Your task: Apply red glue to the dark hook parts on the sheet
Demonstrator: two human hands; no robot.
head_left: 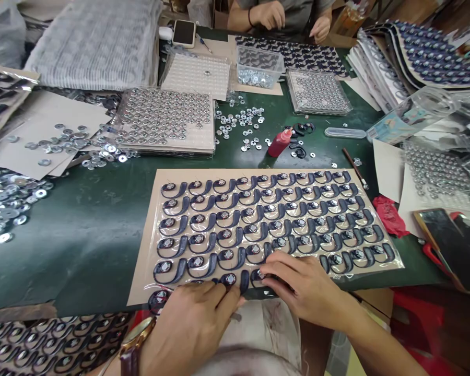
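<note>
In front of me lies a card sheet [143,261] under clear film, with rows of dark ear-hook earphone parts [227,216], each with a round silver piece. My left hand [199,321], wearing a watch [139,331], is at the sheet's near edge. Its fingers are bent together beside a bottom-row part; a small grey tip shows below them, and what they hold is hidden. My right hand [309,284] is closed, thumb and fingertips pinching the round end of a neighbouring ear-hook part [256,277] in that row.
Loose metal washers [8,203] spread at left. Behind the sheet are a red bottle [280,142], a tray of round silver pieces [160,115] and a clear plastic box [258,65]. A phone [450,245] lies right. Another person's hands [272,15] are across the table.
</note>
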